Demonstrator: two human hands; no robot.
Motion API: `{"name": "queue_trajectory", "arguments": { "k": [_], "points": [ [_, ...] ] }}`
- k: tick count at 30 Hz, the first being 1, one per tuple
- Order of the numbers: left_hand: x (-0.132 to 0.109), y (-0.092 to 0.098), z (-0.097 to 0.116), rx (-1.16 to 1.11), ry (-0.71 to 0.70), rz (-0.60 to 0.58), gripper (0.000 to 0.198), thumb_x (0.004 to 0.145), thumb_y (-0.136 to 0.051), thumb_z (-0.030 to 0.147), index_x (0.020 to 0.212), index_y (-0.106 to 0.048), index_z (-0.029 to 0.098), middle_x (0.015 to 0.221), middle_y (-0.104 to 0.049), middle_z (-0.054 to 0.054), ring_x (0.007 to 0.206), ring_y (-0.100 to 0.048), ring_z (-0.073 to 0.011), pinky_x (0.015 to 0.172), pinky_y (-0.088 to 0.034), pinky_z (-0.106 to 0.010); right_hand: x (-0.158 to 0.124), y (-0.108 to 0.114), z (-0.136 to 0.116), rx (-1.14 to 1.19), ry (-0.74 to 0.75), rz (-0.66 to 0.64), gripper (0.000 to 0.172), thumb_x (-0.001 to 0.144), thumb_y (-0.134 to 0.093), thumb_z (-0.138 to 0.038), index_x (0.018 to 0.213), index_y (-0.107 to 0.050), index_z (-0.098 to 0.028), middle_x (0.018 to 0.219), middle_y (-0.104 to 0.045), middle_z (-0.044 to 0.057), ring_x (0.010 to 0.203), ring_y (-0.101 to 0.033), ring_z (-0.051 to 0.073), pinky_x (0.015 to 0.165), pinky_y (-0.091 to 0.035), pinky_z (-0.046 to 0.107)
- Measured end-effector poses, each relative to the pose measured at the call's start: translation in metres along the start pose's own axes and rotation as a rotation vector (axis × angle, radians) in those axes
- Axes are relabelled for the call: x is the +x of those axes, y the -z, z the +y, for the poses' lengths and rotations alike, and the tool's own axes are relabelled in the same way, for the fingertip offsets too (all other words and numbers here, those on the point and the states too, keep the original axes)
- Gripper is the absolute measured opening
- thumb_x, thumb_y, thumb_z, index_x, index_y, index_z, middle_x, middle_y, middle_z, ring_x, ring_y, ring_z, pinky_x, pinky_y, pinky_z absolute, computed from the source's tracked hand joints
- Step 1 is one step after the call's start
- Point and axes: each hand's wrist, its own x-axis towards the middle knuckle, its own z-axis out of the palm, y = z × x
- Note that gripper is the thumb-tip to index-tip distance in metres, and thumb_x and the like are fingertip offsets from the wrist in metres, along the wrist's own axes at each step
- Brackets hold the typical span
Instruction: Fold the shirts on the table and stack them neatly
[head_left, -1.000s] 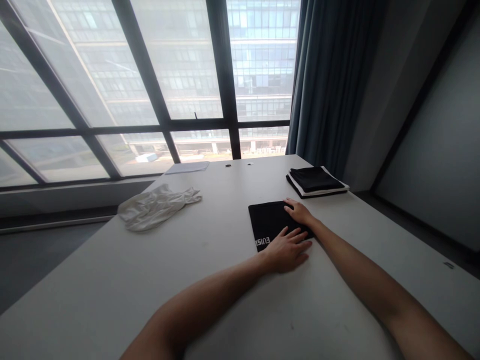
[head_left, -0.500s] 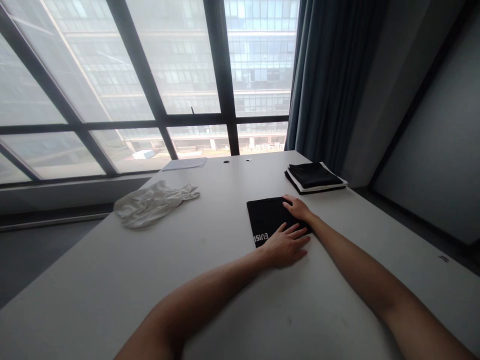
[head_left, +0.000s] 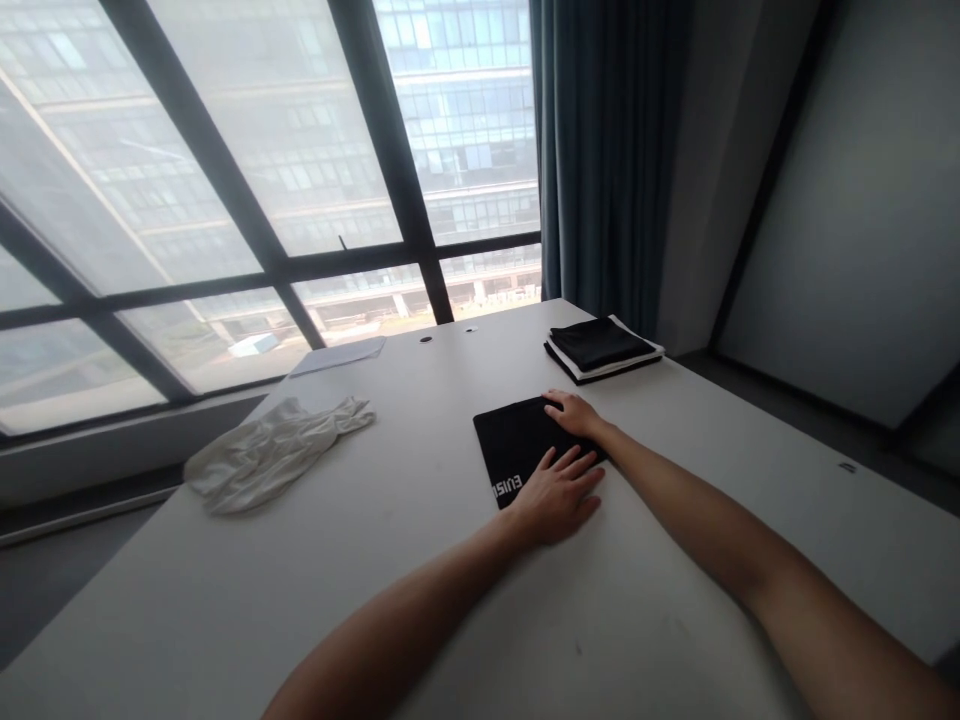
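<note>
A flat, folded black cloth [head_left: 510, 435] with white lettering along its near left edge lies on the white table [head_left: 420, 440]. My left hand [head_left: 559, 495] rests over its near edge, fingers spread and pointing right. On the far right part of the cloth, my right hand [head_left: 574, 412] lies with its fingers reaching left. Neither hand grips anything; both are laid on the fabric. The cloth's near right corner is hidden under the hands.
A crumpled white cloth [head_left: 277, 450] lies at the left edge. A stack of folded black and white cloths [head_left: 604, 345] sits at the back right. Papers [head_left: 339, 355] lie at the far left edge, by the window. A blue curtain [head_left: 607, 160] hangs behind the table.
The view has turned to the right and tilted slightly, so everything sits further left. Both hands stay on the black cloth, nearly unmoved.
</note>
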Motion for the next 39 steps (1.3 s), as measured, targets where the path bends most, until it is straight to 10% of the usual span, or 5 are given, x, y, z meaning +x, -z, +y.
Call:
{"name": "queue_trajectory", "arguments": {
  "k": [30, 35, 39],
  "points": [
    [0.002, 0.003, 0.001, -0.023, -0.008, -0.021, 0.049, 0.104, -0.042, 0.040, 0.151, -0.045, 0.030, 0.165, -0.032, -0.005, 0.153, -0.025, -0.0296, 0.122, -0.021, -0.059, -0.001, 0.001, 0.002, 0.067, 0.000, 0.062, 0.049, 0.094, -0.058, -0.032, 0.141, -0.059, -0.015, 0.148, -0.056, 0.010, 0.140, -0.048, 0.021, 0.120, -0.032, 0.031],
    [0.005, 0.034, -0.019, -0.144, 0.043, 0.104, 0.050, 0.100, -0.052, 0.046, 0.147, -0.051, 0.032, 0.158, -0.045, -0.003, 0.145, -0.041, -0.0264, 0.121, -0.031, -0.045, -0.002, 0.004, -0.002, 0.063, -0.046, 0.083, 0.051, 0.094, -0.056, -0.027, 0.143, -0.057, -0.014, 0.148, -0.056, 0.010, 0.139, -0.049, 0.019, 0.119, -0.033, 0.030],
    [-0.002, 0.079, -0.074, -0.186, 0.435, 0.276, 0.038, 0.097, -0.055, 0.040, 0.129, -0.065, 0.025, 0.132, -0.067, -0.007, 0.115, -0.066, -0.0248, 0.102, -0.049, -0.034, -0.001, 0.013, -0.009, 0.046, -0.132, 0.127, 0.049, 0.095, -0.051, -0.025, 0.143, -0.056, -0.015, 0.148, -0.056, 0.009, 0.138, -0.050, 0.019, 0.117, -0.035, 0.030]
  ]
}}
